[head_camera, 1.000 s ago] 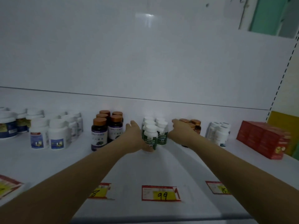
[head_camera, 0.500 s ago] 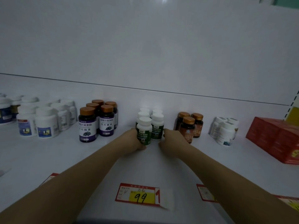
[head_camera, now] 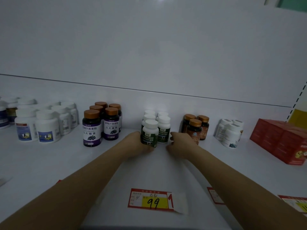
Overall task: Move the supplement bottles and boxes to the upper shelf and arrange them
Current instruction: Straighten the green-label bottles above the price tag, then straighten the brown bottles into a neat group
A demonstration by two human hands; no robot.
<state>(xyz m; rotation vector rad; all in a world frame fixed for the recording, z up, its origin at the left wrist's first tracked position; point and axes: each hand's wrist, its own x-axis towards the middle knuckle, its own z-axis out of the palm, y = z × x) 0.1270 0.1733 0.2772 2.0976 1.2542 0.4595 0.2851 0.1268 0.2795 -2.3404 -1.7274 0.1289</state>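
White caps, glossy green labels: green bottles (head_camera: 163, 128), round plastic, stand in two rows mid-shelf against the back panel. Left hand (head_camera: 134, 144) grasps the front bottle (head_camera: 149, 135) low on its side, thumb wrapped under the label; its fingers are hidden behind the bottle. Right hand (head_camera: 180, 143) has curled fingers just beside the second row. Can't tell if it touches or holds anything.

Shelf (head_camera: 49, 163) is smooth white.
- Purple bottles (head_camera: 92, 128), copper caps, label reads 蓝莓叶黄素酯 压片糖果.
- Brown bottles (head_camera: 195, 128), copper caps, partly behind the right hand.
- White bottles (head_camera: 47, 128) on the left, cut off at the frame edge.
- Red boxes (head_camera: 280, 141) on the far right, cut off.
- Price tag (head_camera: 149, 199) on the front edge reads 99.

Green label text is too blurred to read.
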